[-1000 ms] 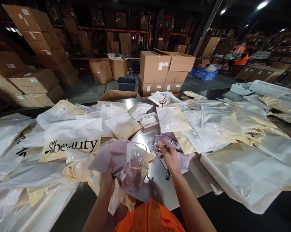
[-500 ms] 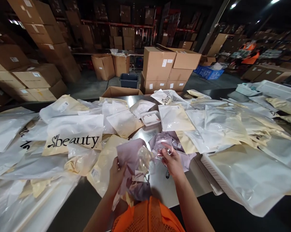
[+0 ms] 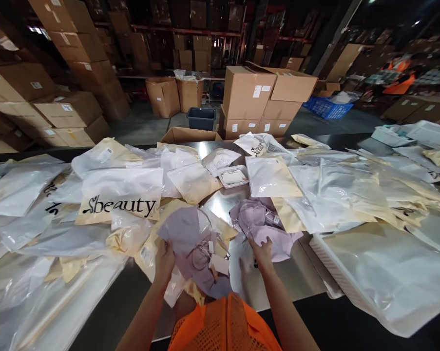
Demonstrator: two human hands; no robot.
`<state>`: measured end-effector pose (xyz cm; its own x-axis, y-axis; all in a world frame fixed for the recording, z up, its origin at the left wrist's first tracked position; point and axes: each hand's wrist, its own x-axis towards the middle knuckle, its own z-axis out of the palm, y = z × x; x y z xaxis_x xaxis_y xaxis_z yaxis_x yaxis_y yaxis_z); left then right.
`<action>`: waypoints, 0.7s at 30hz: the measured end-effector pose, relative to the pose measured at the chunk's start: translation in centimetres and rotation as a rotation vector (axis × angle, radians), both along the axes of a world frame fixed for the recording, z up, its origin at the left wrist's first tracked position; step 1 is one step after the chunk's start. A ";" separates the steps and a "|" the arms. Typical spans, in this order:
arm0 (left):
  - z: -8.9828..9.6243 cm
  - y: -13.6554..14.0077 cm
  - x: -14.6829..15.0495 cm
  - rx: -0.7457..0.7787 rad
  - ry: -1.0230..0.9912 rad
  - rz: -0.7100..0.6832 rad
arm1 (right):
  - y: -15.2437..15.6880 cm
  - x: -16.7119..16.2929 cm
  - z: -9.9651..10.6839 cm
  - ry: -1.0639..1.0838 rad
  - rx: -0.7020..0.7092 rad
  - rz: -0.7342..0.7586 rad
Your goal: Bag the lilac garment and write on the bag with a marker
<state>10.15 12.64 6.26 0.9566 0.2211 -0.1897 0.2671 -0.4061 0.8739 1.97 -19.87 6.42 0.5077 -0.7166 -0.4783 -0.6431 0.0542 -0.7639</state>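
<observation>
Bags point(image 3: 119, 187) cover the counter's point(image 3: 293, 280) left. The left hand point(image 3: 164, 258) pinches the left edge of a lilac garment point(image 3: 183, 228) with a white tag point(image 3: 220, 264). The right hand point(image 3: 262, 252) meets a second garment's point(image 3: 280, 241) near edge; whether it grips, I cannot tell.

Garment A point(image 3: 183, 229): lavender, loosely spread, rumpled; thin cords point(image 3: 198, 257) at centre, white tag point(image 3: 220, 263) toward four o'clock. Garment B point(image 3: 266, 231): lavender, bunched, between two and three o'clock of A; small label toward two.
</observation>
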 end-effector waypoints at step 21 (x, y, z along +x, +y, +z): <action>-2.9 -2.5 -1.2 0.628 -0.460 -1.078 | 7.2 -6.9 -7.2 0.334 -0.248 0.793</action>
<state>8.94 10.13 3.35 0.6564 -0.7527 0.0507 -0.7083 -0.5917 0.3851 -4.92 -12.65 -0.73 0.7596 -0.3172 -0.5678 -0.6125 -0.6424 -0.4605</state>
